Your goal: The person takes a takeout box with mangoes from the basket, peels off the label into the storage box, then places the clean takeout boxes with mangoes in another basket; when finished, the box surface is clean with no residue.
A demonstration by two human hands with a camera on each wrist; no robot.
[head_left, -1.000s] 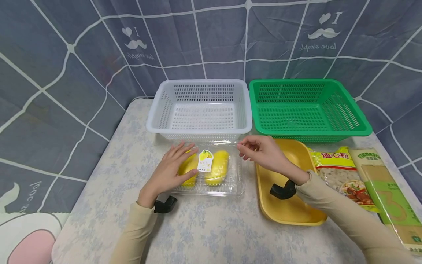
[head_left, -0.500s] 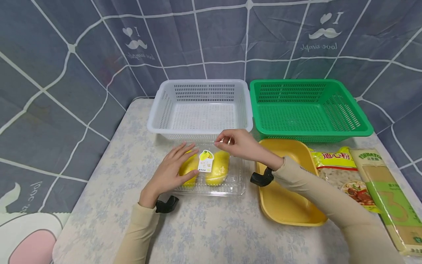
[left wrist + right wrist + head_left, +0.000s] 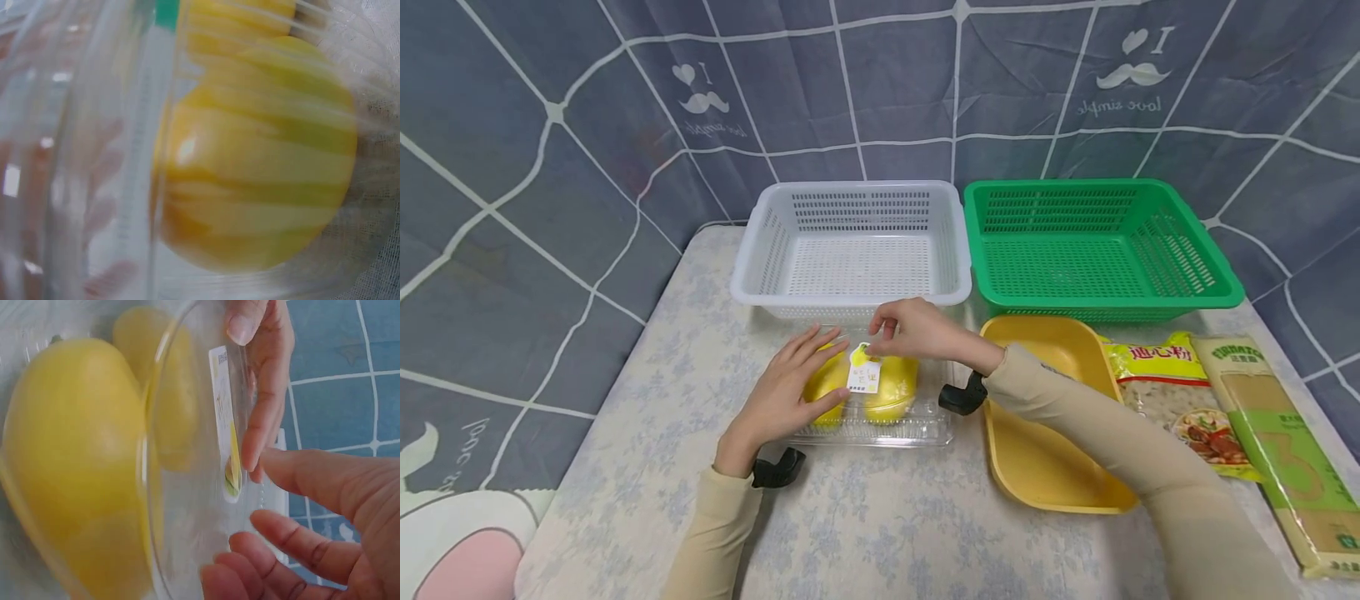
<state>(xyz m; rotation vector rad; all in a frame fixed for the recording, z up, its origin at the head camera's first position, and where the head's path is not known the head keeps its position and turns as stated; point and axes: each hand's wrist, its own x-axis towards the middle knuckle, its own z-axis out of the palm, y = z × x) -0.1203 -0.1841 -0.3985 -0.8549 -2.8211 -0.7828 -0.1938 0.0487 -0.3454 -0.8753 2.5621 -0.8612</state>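
A clear plastic clamshell box point(image 3: 934, 425) holding two yellow mangoes point(image 3: 891, 402) lies in the middle of the table. On its lid is a white label point(image 3: 862, 380) with a yellow fruit picture. My left hand point(image 3: 787, 382) rests on the lid's left part, fingers spread and fairly straight. Above the label's upper end is my right hand point(image 3: 919, 331), its fingers bent. In the right wrist view, a gap shows between its thumb and fingers close to the label point(image 3: 220, 394). One large mango point(image 3: 262, 156) shows blurred through the plastic in the left wrist view.
Behind the box stand a white basket point(image 3: 852, 298) and a green basket point(image 3: 1105, 303). A yellow tray point(image 3: 1045, 467) is to the right, partly under the right forearm. Beyond it lie a pasta bag point(image 3: 1180, 408) and a long noodle pack point(image 3: 1285, 450).
My right hand has moved left, from the right side of the box to above the label. My left hand stays on the lid. The box has hardly moved.
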